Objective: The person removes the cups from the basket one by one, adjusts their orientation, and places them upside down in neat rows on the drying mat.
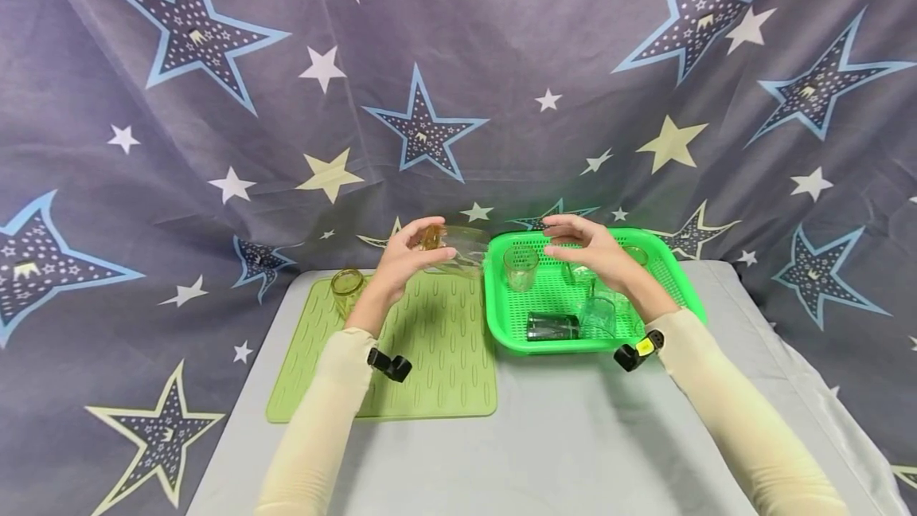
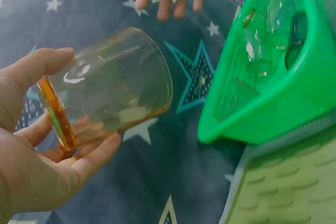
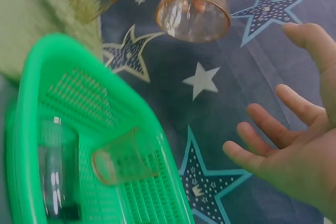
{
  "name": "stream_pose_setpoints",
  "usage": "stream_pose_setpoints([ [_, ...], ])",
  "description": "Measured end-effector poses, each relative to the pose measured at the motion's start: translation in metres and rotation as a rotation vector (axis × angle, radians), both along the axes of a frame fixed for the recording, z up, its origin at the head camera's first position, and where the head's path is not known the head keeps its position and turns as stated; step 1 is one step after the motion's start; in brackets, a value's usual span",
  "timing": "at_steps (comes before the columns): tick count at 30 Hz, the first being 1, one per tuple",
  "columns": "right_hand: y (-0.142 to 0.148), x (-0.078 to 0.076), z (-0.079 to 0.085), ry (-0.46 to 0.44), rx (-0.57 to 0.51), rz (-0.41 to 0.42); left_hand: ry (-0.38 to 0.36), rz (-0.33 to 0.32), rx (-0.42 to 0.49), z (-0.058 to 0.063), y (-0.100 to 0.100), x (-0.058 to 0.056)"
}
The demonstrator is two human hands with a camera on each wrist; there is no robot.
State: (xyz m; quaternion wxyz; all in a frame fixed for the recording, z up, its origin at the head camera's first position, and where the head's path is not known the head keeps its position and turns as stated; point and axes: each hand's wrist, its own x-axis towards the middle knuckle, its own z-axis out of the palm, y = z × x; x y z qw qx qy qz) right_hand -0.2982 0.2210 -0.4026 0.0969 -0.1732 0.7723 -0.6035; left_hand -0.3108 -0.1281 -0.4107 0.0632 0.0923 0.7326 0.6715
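Observation:
My left hand (image 1: 401, 263) grips a clear amber-tinted glass (image 2: 118, 82) around its thick base, thumb on one side and fingers on the other. The glass is tilted on its side in the air, its mouth facing right. Across from that mouth, my right hand (image 1: 593, 253) hovers over the green basket (image 1: 559, 347) with fingers spread and nothing in them, as the right wrist view also shows. Several glasses lie or stand in the basket, among them a dark glass (image 1: 553, 326), a greenish glass (image 1: 598, 315) and a pale amber glass (image 1: 520, 269).
A light green drying mat (image 1: 430, 381) lies left of the basket. Near its far left corner stands a yellow-amber glass (image 1: 347, 287), partly behind my left wrist. The white table (image 1: 573, 436) ends at a grey star-patterned curtain (image 1: 458, 38).

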Motion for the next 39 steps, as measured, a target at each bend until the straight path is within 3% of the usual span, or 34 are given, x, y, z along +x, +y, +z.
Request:
stream_pose_setpoints([
  [8,-0.002,-0.006,-0.007,0.112,0.283,0.11,-0.065,0.076,-0.107,-0.01,-0.025,-0.008],
  [19,-0.017,-0.019,-0.014,0.086,0.501,0.277,-0.051,0.091,-0.261,-0.026,-0.047,-0.023],
  [24,-0.028,-0.024,-0.018,0.102,0.599,0.34,-0.069,0.114,-0.415,-0.03,-0.052,-0.028],
  [33,-0.043,-0.03,-0.027,0.087,0.725,0.4,-0.042,0.114,-0.769,-0.052,-0.056,-0.042],
  [39,-0.05,-0.036,-0.035,0.014,0.807,0.453,-0.038,0.123,-0.881,-0.063,-0.059,-0.047],
])
